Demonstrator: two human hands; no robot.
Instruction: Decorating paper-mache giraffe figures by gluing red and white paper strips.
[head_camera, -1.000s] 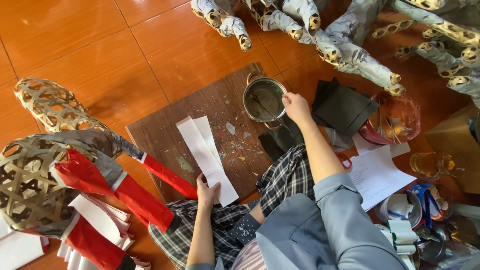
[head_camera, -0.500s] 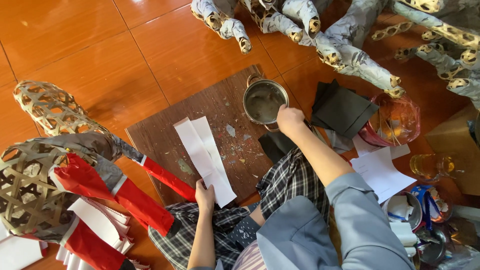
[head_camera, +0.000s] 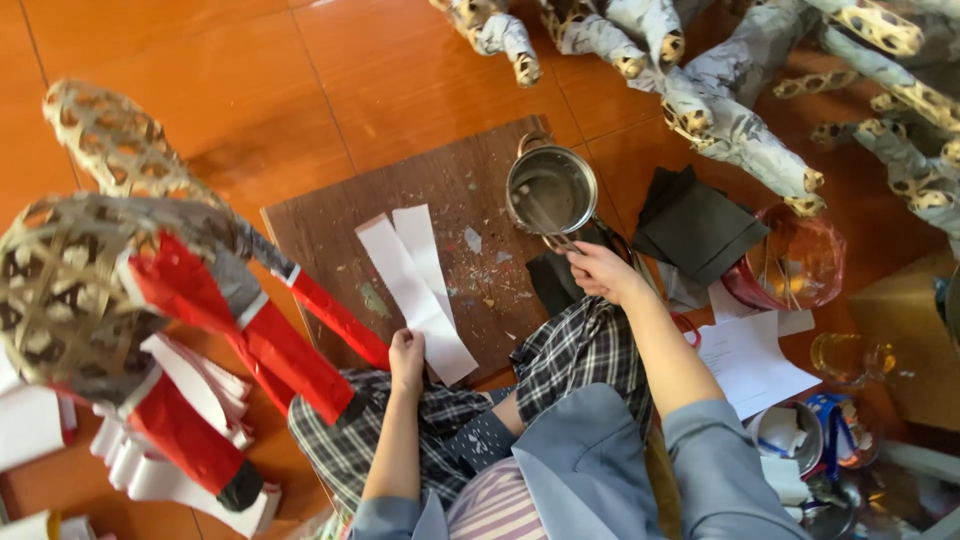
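Brown board (head_camera: 330, 225) on orange floor (head_camera: 200, 60)

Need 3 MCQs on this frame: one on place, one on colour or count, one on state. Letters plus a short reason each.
1. Where does the metal pot stand?
A. on the far right corner of the brown board
B. on the person's lap
C. inside the woven bamboo frame

2. How many white paper strips lie on the board?
A. two
B. five
C. none

3. What is the left hand doing?
A. touching the near end of a strip
B. gripping the pot
C. resting on the bare floor

Key:
1 A: the pot sits at the board's far right corner, just beyond the right hand.
2 A: two strips lie side by side, partly overlapping.
3 A: the fingers meet the strip's near end; a closed grip cannot be confirmed.
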